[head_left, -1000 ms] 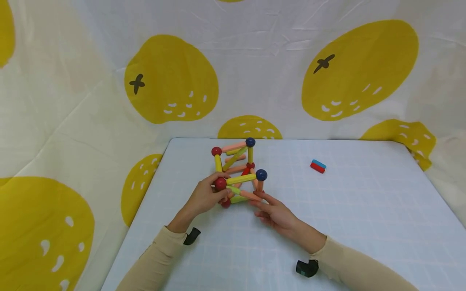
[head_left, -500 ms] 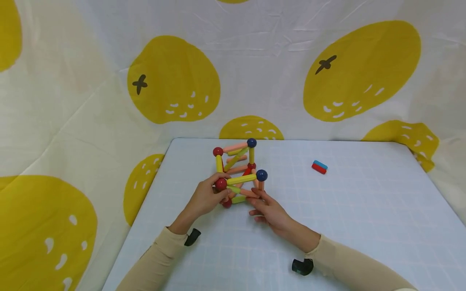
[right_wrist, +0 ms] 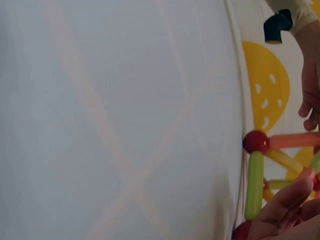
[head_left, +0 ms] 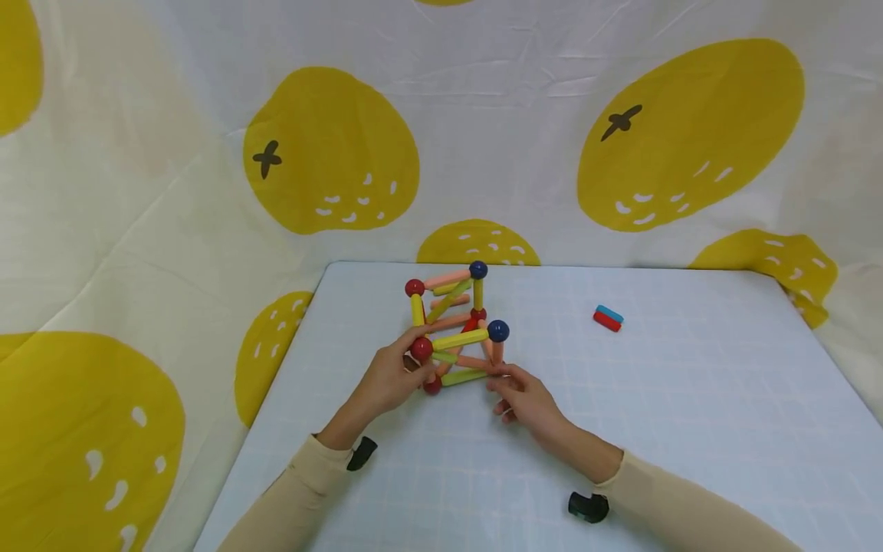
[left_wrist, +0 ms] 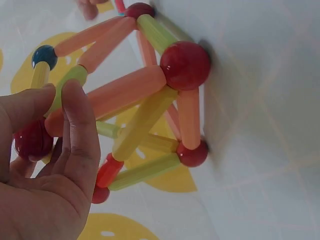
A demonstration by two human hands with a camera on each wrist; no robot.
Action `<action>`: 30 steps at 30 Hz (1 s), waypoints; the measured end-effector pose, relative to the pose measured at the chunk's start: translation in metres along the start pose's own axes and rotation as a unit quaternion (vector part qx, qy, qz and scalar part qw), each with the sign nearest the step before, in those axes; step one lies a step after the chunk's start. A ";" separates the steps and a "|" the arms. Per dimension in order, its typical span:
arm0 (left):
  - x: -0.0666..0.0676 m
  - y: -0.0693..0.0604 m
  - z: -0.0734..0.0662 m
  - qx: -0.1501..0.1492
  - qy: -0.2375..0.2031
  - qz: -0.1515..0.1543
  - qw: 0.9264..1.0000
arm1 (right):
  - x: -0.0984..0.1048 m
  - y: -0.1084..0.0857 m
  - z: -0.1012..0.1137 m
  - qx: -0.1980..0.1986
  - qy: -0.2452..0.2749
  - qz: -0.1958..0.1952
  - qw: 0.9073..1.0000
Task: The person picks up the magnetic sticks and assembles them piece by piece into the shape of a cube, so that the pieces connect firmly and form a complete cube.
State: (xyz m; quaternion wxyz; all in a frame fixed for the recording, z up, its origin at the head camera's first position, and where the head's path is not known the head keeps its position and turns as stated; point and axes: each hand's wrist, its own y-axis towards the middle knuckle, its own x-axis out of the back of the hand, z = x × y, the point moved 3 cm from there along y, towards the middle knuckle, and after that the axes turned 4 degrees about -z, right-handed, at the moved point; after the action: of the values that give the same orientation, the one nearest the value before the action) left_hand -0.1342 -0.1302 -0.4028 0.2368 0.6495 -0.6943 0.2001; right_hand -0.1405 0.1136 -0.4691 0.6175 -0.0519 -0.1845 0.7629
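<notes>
A frame of magnetic sticks and balls stands on the table. My left hand (head_left: 389, 377) grips its near left upper corner, with fingers about a red ball (left_wrist: 33, 140) and the end of a green stick (left_wrist: 75, 75). From there a diagonal of the green stick and an orange stick (head_left: 476, 363) slopes to the lower right corner. My right hand (head_left: 527, 399) is at that corner, fingers loosely bent; in the left wrist view its fingertips appear apart from the red ball (left_wrist: 139, 10). A blue ball (head_left: 498, 331) tops the near right upright.
A blue stick (head_left: 610, 313) and a red stick (head_left: 607, 320) lie side by side on the table (head_left: 690, 399), right of the frame. A cloth with yellow fruit prints (head_left: 331, 153) hangs behind and at the left. Black wrist devices (head_left: 589, 507) hang at the sleeves.
My right hand has shifted slightly right, from along the orange diagonal stick to its end at the lower right corner. My left hand keeps its grip and the frame stays nearly in place.
</notes>
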 end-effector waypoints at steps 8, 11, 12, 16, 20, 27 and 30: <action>-0.003 0.000 0.019 0.069 0.039 0.001 0.997 | 0.041 0.026 0.023 0.082 -0.234 0.016 0.969; -0.017 0.003 0.034 0.080 0.079 0.049 0.992 | 0.045 0.033 0.026 0.112 -0.310 0.053 0.943; -0.022 0.004 0.038 0.077 0.093 0.062 0.991 | 0.044 0.034 0.026 0.118 -0.325 0.064 0.936; -0.035 0.006 0.048 0.053 0.121 0.086 0.987 | 0.040 0.035 0.020 0.141 -0.352 0.084 0.922; -0.036 0.009 0.050 0.063 0.138 0.085 0.985 | 0.038 0.031 0.016 0.148 -0.351 0.077 0.921; -0.033 0.027 0.048 0.075 0.162 0.095 0.979 | 0.040 0.011 0.010 0.121 -0.345 0.086 0.927; -0.033 0.041 0.049 0.084 0.155 0.096 0.980 | 0.036 -0.002 0.007 0.127 -0.329 0.109 0.929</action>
State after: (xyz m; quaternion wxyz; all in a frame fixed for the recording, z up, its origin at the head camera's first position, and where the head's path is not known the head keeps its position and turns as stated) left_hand -0.1767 -0.1286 -0.4606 0.2661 0.5582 -0.6890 0.3780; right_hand -0.1496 0.1474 -0.4568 0.4364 0.2608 -0.2715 0.8172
